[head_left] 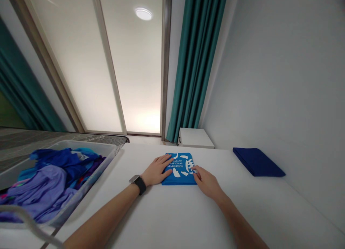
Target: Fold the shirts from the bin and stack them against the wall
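Note:
A blue folded shirt with white lettering and white shapes printed on it lies on the white table in front of me. My left hand rests flat on its left part, fingers stretched out over the lettering. At the right edge of the shirt, my right hand has its fingers curled and pinched together on the fabric; the fingertips partly cover the print. A dark watch is on my left wrist.
On the left stands a white plastic bin of loose blue and purple clothes. A navy folded cloth lies on the table at the right, near the wall. Behind the table are a white cabinet and a green curtain.

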`<state>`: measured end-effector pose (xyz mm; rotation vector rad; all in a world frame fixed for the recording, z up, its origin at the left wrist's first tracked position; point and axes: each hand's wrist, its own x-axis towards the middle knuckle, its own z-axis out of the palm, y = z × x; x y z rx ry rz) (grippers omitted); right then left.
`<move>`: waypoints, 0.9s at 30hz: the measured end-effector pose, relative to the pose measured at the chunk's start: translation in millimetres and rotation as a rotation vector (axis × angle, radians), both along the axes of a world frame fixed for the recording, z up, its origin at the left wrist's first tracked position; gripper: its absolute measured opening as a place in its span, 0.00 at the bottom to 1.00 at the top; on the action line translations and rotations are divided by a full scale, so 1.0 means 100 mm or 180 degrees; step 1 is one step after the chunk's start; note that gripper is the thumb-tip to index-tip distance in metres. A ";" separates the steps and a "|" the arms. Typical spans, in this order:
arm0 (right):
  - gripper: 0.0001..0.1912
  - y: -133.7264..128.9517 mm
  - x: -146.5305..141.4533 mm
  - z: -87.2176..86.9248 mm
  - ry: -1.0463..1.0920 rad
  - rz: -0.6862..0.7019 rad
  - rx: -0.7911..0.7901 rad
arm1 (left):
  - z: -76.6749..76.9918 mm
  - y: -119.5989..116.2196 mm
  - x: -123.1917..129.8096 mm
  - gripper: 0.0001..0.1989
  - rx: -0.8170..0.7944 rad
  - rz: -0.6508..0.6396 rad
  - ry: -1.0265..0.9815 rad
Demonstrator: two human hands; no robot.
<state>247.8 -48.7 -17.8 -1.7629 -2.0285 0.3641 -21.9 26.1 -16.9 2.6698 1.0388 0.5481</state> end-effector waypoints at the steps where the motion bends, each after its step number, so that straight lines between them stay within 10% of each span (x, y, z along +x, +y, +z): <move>1: 0.15 0.02 0.01 -0.02 0.0039 -0.0025 0.0009 | 0.00 -0.02 -0.01 0.30 -0.0019 -0.0008 0.0054; 8: 0.17 0.28 -0.06 0.07 -0.0237 0.0110 0.0738 | -0.02 -0.04 -0.03 0.37 -0.0093 -0.0020 0.0143; 17: 0.28 0.53 -0.61 0.01 -0.0966 0.0214 0.0281 | -0.06 -0.04 -0.01 0.31 0.0012 0.0334 0.0002; 27: 0.29 0.58 -0.58 -0.12 -0.0749 0.0175 0.0336 | -0.08 -0.03 0.00 0.28 -0.0019 0.0604 -0.0231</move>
